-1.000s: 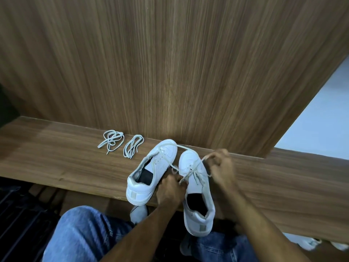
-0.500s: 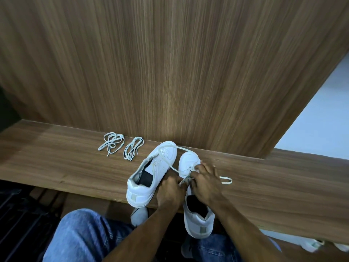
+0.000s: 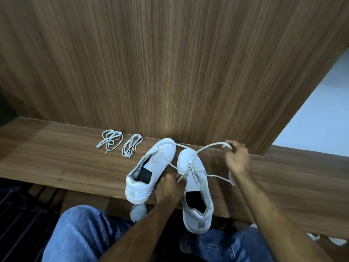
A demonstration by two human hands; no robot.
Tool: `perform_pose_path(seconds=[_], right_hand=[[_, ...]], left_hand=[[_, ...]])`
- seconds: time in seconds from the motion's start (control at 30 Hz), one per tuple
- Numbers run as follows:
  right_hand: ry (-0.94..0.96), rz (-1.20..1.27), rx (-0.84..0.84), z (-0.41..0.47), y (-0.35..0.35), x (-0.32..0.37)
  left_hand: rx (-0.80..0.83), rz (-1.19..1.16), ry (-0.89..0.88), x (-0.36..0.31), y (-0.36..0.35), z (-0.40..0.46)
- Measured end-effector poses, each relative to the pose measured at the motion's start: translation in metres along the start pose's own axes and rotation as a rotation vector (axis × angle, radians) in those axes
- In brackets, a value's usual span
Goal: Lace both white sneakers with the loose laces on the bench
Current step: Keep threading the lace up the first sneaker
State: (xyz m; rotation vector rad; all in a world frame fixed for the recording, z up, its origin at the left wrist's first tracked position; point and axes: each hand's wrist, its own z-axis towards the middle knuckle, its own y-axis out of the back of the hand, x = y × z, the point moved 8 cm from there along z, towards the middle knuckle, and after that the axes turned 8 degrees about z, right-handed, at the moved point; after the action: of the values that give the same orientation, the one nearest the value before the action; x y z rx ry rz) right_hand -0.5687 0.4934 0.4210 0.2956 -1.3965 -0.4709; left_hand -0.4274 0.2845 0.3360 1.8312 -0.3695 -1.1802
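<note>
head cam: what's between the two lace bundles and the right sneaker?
The left sneaker, on the bench between the lace bundles and right sneaker, head view.

We cannot see the left hand's (image 3: 169, 188) fingertips behind the right sneaker (image 3: 196, 188); the eyelets look too small.

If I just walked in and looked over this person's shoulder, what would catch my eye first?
Two white sneakers on the wooden bench: the left sneaker unlaced, the right sneaker half laced. The right hand pulls a lace out toward the wall, while the left hand grips the right sneaker's side. Two coiled laces lie farther left.
</note>
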Motion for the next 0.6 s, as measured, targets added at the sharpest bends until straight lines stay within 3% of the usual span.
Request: perform_pose_path(seconds=[0.1, 0.2, 0.3, 0.5, 0.6], right_hand=[[0.047, -0.403, 0.168, -0.019, -0.027, -0.004], [0.122, -0.515, 0.292, -0.045, -0.057, 0.0], [0.093, -0.529, 0.37, -0.058, -0.082, -0.002], [0.08, -0.595, 0.341, -0.042, -0.098, 0.002], [-0.003, -0.36, 0.306, -0.028, -0.096, 0.01]], left_hand=[[0.01, 0.016, -0.007, -0.002, 0.0, -0.001], [0.006, 0.01, -0.016, -0.002, 0.001, -0.001], [0.005, 0.024, -0.012, -0.001, -0.001, 0.0], [-0.017, 0.049, -0.006, 0.0, -0.003, 0.003], [-0.017, 0.047, -0.011, 0.001, -0.005, 0.004]])
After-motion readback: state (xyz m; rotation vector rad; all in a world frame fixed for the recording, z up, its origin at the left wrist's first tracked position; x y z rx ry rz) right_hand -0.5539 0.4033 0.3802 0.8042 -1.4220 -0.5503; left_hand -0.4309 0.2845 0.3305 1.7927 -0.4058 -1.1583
